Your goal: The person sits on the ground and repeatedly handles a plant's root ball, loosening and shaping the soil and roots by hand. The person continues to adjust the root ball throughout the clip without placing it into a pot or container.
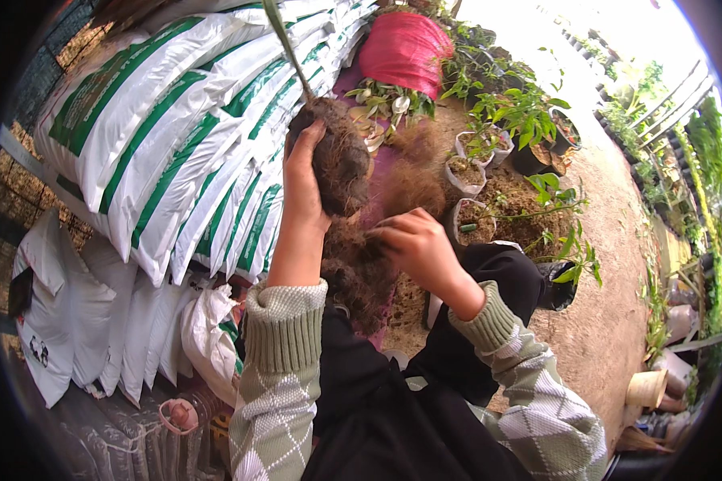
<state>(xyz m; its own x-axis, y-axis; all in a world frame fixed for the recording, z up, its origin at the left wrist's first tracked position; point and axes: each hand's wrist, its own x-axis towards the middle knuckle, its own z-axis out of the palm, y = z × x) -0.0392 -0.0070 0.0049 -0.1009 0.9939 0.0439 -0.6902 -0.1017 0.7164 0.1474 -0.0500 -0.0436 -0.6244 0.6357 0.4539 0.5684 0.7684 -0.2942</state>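
Observation:
My left hand [303, 172] is wrapped round a plant's root ball [341, 160], dark soil matted with brown fibrous roots. From its top a long green stem [287, 44] rises out of the upper edge of the view. Just below and right of the ball, my right hand [421, 247] has its fingers bent together at loose hanging roots [349, 248]; the fingertips are partly lost among the fibres. More brown fibrous clumps [413, 172] lie beyond my right hand, blurred, and others sit between my knees.
White-and-green sacks [168, 120] are stacked on the left, with plain white bags [96, 313] below. Ahead stands a red sack [405, 52] beside cut leaves. Potted pepper-like plants [529, 120] and white grow bags [467, 175] line the right. Further right is a bare earth path [602, 321].

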